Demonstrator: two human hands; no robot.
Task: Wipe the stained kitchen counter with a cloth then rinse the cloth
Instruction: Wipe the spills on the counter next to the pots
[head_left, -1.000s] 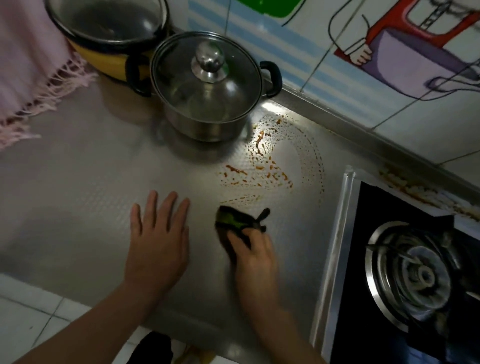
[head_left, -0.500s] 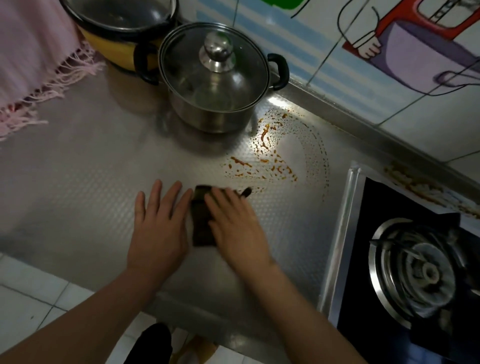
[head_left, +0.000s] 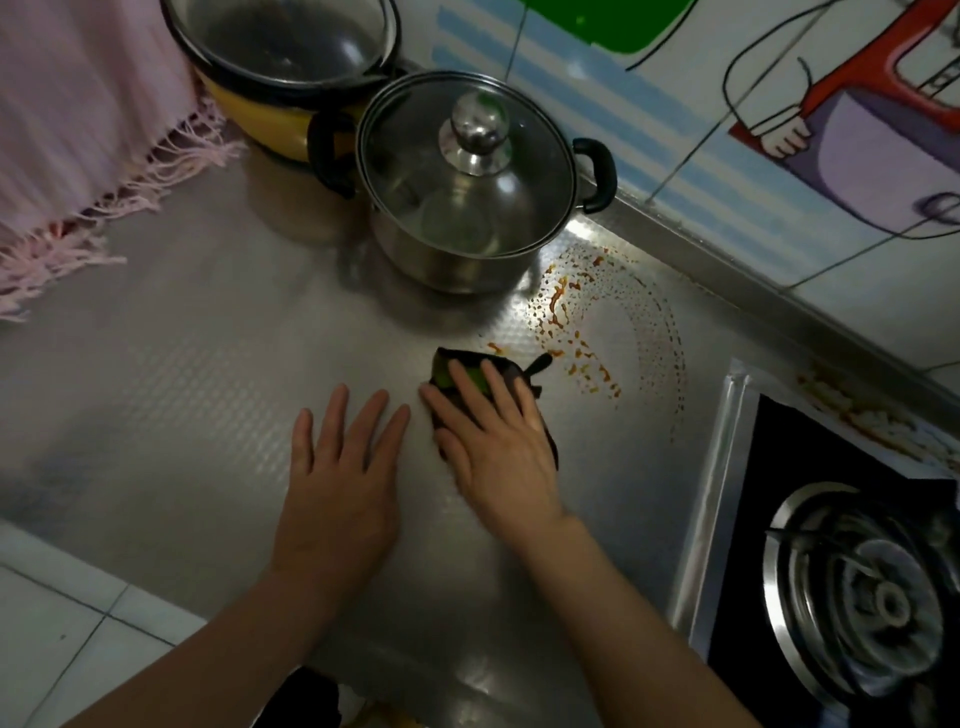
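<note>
A dark cloth with a green patch (head_left: 447, 366) lies on the steel counter (head_left: 171, 364), pressed flat under my right hand (head_left: 493, 441). Orange-brown stains (head_left: 576, 332) spatter the counter just right of and beyond the cloth, between the steel pot and the stove. A curved arc of fine specks (head_left: 665, 343) runs further right. My left hand (head_left: 337, 478) rests flat on the counter with fingers spread, just left of the cloth and apart from it.
A lidded steel pot (head_left: 467, 192) stands behind the cloth, a yellow pot (head_left: 275, 78) behind that. A pink fringed fabric (head_left: 78, 135) hangs at the left. A gas stove (head_left: 857, 582) fills the right, with more stains on its far rim (head_left: 862, 410). Tiled wall behind.
My right hand slid the cloth left toward my left hand, then forward and right to the near edge of the stains. My left hand stayed flat in place.
</note>
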